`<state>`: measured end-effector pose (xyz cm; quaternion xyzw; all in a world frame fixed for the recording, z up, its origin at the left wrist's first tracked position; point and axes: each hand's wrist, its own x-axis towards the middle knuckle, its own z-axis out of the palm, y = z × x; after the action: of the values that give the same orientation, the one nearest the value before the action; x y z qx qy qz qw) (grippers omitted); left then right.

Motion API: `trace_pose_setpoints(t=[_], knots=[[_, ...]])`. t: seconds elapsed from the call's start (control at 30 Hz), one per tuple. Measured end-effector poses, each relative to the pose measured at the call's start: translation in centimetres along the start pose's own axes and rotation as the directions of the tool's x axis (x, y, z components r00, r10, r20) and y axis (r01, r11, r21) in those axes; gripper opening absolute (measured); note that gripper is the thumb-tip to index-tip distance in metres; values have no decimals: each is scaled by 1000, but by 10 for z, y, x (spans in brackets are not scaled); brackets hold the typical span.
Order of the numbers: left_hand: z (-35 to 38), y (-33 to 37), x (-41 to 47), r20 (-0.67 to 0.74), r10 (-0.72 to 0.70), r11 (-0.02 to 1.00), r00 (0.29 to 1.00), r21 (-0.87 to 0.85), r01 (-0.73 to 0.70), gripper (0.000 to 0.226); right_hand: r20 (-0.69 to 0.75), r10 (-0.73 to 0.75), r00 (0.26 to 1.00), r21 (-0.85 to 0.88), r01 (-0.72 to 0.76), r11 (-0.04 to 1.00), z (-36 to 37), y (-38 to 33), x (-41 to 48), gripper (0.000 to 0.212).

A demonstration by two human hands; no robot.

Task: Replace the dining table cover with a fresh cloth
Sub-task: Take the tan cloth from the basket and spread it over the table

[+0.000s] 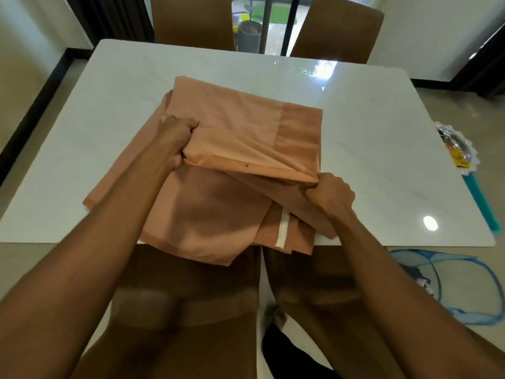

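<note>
Near the table's [355,138] front edge, the left hand [177,140] and right hand [329,194] each grip, fingers curled, a fold of the partly folded peach cloth [232,127], apparently its top layer.

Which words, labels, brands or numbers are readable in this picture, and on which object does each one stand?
No text can be read here.
White strip sewn on the folded peach-orange cloth: it looks blank, no print shows.
Crinkled clear plastic wrapper at the right edge of the white glossy table: a yellow patch inside may carry print, but it is too blurred to read.
</note>
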<state>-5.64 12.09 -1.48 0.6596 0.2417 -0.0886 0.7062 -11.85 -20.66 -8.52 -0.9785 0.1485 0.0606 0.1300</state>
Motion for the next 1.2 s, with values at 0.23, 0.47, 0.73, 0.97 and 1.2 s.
trace_pose_setpoints(t=[0.23, 0.47, 0.73, 0.97, 1.2], knots=[[23, 6, 47, -52, -112, 985, 992, 128, 118, 30, 411, -215, 886, 22, 227, 974, -23, 1, 95, 28], [83, 145, 147, 139, 137, 988, 981, -86, -126, 65, -110, -236, 966, 204, 254, 946, -147, -104, 290, 110], [45, -6, 188, 331, 212, 196, 920, 908, -371, 90, 46, -446, 894, 258, 421, 870, 4, -98, 245, 61], [25, -93, 171, 307, 129, -25, 943, 952, -306, 83, 19, -411, 912, 71, 408, 910, 115, -66, 175, 60], [43, -133, 154, 146, 278, 23, 949, 987, -159, 73, -88, -434, 897, 41, 439, 898, 122, -58, 178, 69]])
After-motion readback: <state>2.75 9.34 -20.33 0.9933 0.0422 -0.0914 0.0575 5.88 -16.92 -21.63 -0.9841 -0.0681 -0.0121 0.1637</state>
